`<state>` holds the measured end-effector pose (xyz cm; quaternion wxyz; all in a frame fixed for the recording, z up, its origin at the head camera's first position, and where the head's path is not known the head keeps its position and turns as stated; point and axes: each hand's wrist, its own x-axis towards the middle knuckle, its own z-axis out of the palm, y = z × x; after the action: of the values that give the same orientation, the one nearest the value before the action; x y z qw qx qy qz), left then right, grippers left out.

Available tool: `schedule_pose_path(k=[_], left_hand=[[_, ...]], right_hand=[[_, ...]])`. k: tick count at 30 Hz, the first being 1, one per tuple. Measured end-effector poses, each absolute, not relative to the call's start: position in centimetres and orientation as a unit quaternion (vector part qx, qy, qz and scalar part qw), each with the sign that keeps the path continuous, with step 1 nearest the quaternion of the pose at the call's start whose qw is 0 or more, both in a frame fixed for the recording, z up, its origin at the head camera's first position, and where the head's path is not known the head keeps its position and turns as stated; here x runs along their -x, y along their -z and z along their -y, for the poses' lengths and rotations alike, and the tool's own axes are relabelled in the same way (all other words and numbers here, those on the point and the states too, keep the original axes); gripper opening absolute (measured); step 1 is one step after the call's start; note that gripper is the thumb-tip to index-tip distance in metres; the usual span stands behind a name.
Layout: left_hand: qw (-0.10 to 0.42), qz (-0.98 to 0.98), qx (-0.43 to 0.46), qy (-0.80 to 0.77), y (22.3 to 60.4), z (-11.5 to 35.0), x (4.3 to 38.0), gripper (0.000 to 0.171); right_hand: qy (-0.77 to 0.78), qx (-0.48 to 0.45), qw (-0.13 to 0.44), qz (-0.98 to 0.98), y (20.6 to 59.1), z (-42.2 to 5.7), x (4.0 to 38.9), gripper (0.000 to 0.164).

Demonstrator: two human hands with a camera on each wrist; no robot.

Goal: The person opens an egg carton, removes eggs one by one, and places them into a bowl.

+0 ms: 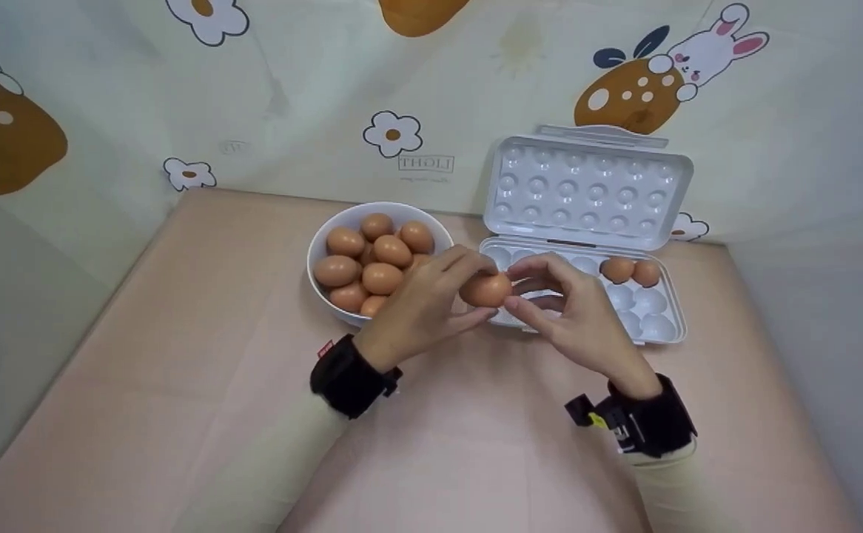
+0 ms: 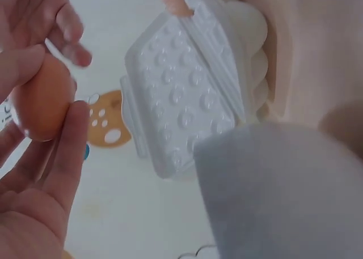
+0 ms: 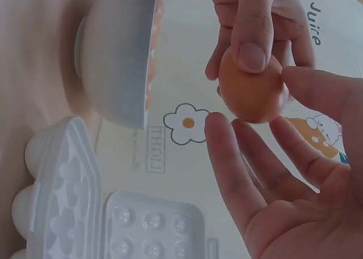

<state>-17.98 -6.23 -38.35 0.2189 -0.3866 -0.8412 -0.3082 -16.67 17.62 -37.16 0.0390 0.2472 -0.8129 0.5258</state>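
In the head view, my left hand (image 1: 425,303) grips a brown egg (image 1: 488,291) between thumb and fingers, above the table just in front of the egg box. My right hand (image 1: 581,324) is at the egg's other end, thumb tip right at the shell and fingers spread, loosely bent. The right wrist view shows the egg (image 3: 249,92) with the left thumb over it and the right fingertips around its lower end. Behind the hands lies a white plastic egg box (image 1: 672,329), its lid (image 1: 587,185) raised. Two brown eggs (image 1: 630,272) sit in its far right corner.
A white bowl (image 1: 319,296) piled with several brown eggs (image 1: 383,255) stands left of the box, partly behind my left hand. A pink-beige cloth covers the table (image 1: 180,333). A printed curtain (image 1: 291,96) hangs close behind the bowl and lid.
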Motion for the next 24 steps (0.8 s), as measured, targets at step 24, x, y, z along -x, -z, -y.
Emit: schedule_pose_path(k=[24], left_hand=[[0.101,0.905,0.312,0.271,35.3,16.9,19.5,0.054]], right_hand=[[-0.438,-0.203,0.171,0.859,35.2,-23.8,18.2,0.044]])
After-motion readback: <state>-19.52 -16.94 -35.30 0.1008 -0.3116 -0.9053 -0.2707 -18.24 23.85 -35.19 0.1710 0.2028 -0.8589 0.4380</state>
